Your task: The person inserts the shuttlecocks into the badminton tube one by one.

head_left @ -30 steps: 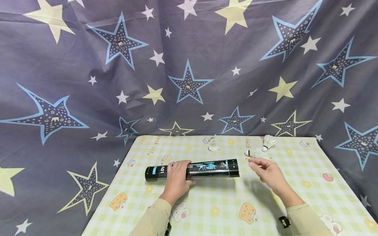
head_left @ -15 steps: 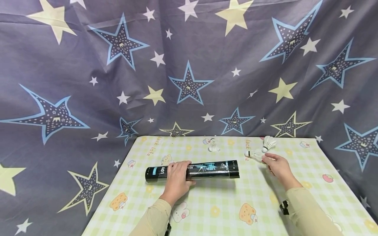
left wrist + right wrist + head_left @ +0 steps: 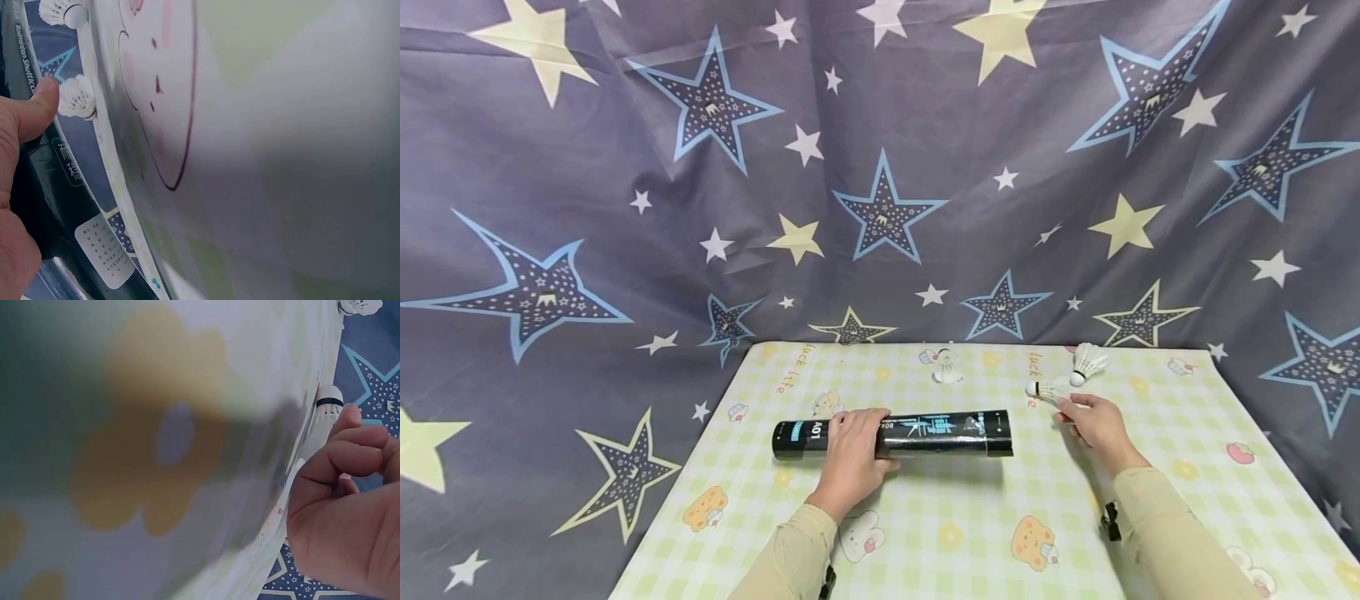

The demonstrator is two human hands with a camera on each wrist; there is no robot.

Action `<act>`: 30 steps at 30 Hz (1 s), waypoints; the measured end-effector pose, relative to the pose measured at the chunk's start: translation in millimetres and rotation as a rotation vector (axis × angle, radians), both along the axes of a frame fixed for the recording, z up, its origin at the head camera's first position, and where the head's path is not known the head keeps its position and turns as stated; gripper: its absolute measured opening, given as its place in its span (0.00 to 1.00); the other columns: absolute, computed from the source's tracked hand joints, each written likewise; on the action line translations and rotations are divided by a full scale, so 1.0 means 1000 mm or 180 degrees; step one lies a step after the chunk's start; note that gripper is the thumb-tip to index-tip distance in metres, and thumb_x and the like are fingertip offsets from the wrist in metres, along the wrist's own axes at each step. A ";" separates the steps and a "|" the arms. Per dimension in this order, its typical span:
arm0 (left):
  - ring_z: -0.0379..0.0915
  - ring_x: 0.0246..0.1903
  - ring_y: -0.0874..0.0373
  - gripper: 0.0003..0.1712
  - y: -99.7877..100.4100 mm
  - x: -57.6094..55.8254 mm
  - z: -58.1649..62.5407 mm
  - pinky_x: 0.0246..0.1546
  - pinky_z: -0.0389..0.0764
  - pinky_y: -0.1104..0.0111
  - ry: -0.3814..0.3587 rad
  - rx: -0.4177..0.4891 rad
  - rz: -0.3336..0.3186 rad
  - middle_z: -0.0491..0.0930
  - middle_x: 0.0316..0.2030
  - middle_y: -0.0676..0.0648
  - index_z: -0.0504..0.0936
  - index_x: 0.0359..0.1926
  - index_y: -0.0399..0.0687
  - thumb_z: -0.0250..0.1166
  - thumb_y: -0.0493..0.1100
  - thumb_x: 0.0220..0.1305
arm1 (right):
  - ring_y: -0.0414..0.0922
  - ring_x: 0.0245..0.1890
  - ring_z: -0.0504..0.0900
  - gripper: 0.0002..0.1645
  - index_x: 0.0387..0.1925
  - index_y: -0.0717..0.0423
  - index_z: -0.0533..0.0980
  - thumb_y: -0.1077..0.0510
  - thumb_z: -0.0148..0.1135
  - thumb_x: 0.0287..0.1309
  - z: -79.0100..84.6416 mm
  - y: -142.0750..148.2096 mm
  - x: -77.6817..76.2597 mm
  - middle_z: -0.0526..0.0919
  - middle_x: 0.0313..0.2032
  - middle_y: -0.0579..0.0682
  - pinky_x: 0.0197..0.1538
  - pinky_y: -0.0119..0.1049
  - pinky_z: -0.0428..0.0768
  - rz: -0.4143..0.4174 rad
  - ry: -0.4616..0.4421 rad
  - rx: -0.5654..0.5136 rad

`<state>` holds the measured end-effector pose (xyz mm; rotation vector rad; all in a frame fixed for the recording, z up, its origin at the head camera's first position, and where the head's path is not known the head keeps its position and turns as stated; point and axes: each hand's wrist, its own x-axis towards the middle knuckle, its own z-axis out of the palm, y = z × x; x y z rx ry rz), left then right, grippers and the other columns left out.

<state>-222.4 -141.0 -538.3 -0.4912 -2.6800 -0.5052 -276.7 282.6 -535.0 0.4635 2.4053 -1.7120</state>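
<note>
My left hand grips a black shuttlecock tube round its middle, and the tube lies crosswise over the table. In the left wrist view, the thumb rests along the tube's dark, printed side. My right hand is at the feather end of a white shuttlecock with a black band, pinching its skirt. Seen from the right wrist, the fingers are curled and the cork points away from them. Part of the skirt is hidden behind the fingers.
A second shuttlecock lies just behind the pinched one. Another shuttlecock stands near the table's back edge, behind the tube. The table has a green checked cover, and a star-patterned curtain hangs behind it.
My right hand has moved from the cork end of the near shuttlecock to the right, to its feather end, and taken hold there. The left hand and the tube have stayed put.
</note>
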 end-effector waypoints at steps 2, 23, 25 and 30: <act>0.77 0.65 0.49 0.51 0.000 0.000 0.001 0.73 0.65 0.46 -0.0033 0.0014 0.0034 0.83 0.64 0.49 0.76 0.70 0.52 0.89 0.54 0.46 | 0.34 0.24 0.76 0.41 0.79 0.69 0.60 0.46 0.57 0.80 0.001 0.000 0.001 0.91 0.29 0.37 0.26 0.29 0.75 0.0021 0.0003 0.0001; 0.77 0.64 0.48 0.52 0.007 -0.003 0.002 0.72 0.66 0.44 0.0012 0.0080 0.0080 0.83 0.63 0.47 0.77 0.69 0.50 0.90 0.53 0.44 | 0.32 0.23 0.77 0.25 0.60 0.58 0.83 0.44 0.65 0.75 0.031 -0.004 0.048 0.91 0.32 0.33 0.29 0.28 0.75 0.0218 0.0463 -0.0276; 0.77 0.64 0.48 0.52 0.008 -0.004 0.002 0.72 0.65 0.44 0.0025 0.0079 0.0097 0.83 0.63 0.47 0.77 0.69 0.50 0.90 0.53 0.44 | 0.32 0.22 0.76 0.16 0.52 0.52 0.86 0.46 0.66 0.75 0.035 -0.005 0.058 0.90 0.30 0.33 0.27 0.27 0.73 0.0299 0.0508 -0.0476; 0.77 0.64 0.48 0.51 0.008 -0.005 0.000 0.73 0.65 0.45 0.0014 -0.0005 0.0134 0.83 0.63 0.48 0.76 0.69 0.51 0.90 0.54 0.45 | 0.33 0.19 0.74 0.08 0.45 0.48 0.89 0.52 0.67 0.74 0.037 -0.024 0.074 0.90 0.29 0.36 0.22 0.25 0.69 0.0552 0.0469 -0.0715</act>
